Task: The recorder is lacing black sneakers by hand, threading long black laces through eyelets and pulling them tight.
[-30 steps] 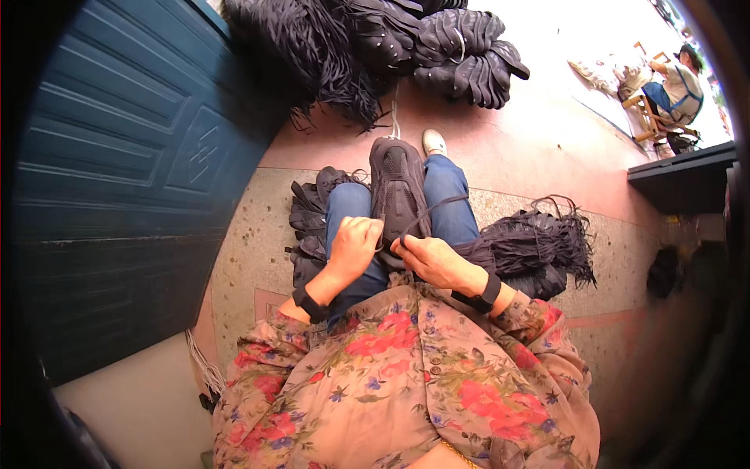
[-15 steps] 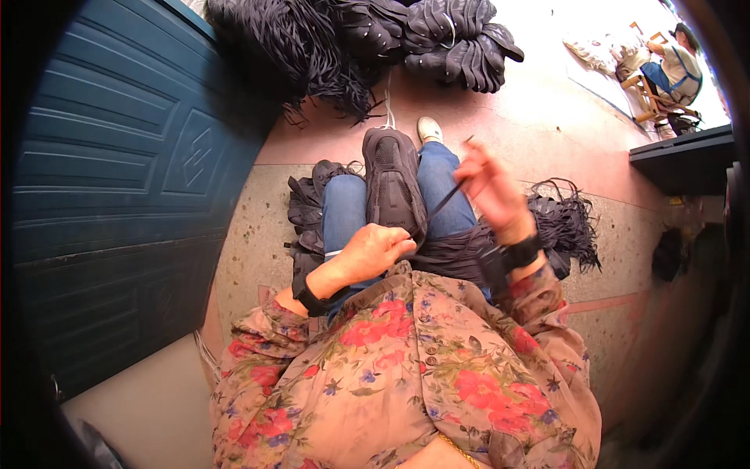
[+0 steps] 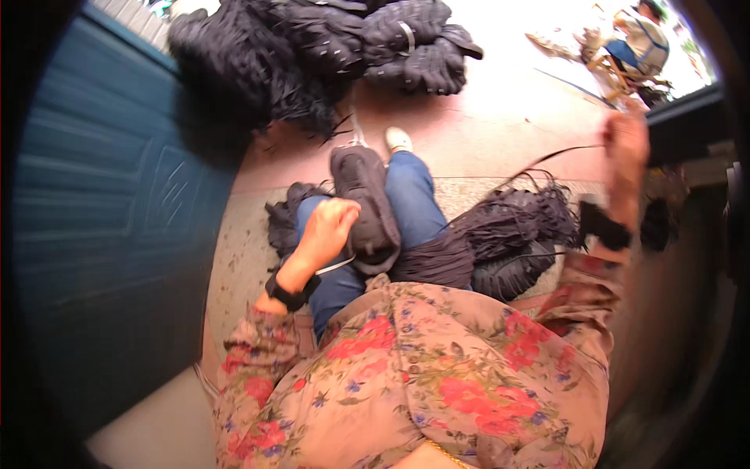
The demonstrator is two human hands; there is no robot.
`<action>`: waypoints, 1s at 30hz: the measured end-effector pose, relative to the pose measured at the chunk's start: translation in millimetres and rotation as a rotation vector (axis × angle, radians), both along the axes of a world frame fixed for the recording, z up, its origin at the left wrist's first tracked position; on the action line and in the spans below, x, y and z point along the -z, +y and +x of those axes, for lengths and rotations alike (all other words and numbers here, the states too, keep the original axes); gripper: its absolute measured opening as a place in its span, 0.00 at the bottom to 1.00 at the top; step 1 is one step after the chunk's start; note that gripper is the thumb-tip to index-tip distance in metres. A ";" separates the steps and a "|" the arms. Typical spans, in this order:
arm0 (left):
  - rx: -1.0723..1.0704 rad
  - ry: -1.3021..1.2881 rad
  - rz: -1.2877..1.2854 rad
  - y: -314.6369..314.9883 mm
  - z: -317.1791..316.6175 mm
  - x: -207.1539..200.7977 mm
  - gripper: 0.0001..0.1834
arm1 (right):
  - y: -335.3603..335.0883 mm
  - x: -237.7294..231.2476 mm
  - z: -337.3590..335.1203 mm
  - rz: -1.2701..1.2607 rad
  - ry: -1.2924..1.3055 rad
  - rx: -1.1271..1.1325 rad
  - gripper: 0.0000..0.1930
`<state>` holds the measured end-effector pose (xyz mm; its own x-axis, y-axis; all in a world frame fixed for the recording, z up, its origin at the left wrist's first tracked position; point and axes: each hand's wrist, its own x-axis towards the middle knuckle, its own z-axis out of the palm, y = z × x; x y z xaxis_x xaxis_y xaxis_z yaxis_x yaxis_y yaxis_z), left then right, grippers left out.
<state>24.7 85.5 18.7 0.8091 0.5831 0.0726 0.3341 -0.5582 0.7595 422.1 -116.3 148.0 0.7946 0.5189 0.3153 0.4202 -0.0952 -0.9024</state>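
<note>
Thin black lace [image 3: 558, 152] is pinched by the right hand [image 3: 625, 148]; the left hand [image 3: 328, 227] is curled, grip unclear; the blue panelled door [image 3: 117, 242] is emblem-marked.

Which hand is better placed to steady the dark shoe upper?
Probably the left hand; it is at the shoe upper, while the right hand is far out sideways, holding a dark lace.

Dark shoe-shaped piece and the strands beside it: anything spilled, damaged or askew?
Nothing looks spilled or visibly damaged. The shoe-shaped piece sits in the lap; only the dark strands beside the right leg splay untidily, which may be normal.
</note>
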 end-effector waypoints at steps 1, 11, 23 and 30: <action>-0.054 -0.006 -0.016 11.2 3.1 7.0 0.07 | 0.9 -26.6 -7.8 0.234 0.064 0.059 0.08; -0.260 0.216 0.028 19.2 16.3 47.2 0.14 | 109.2 144.6 -184.2 -0.459 0.428 -0.799 0.11; -0.259 0.105 -0.001 21.2 7.6 58.4 0.15 | 144.9 169.7 -230.5 -0.516 0.320 -0.731 0.10; -0.251 0.033 0.070 20.9 5.4 65.2 0.14 | 148.2 182.5 -236.4 -0.468 -0.193 -0.671 0.07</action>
<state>30.0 106.4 -46.4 0.6425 0.7603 0.0956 0.4930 -0.5056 0.7080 185.7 31.9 -34.5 0.2247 0.9732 0.0486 0.6645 -0.1166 -0.7382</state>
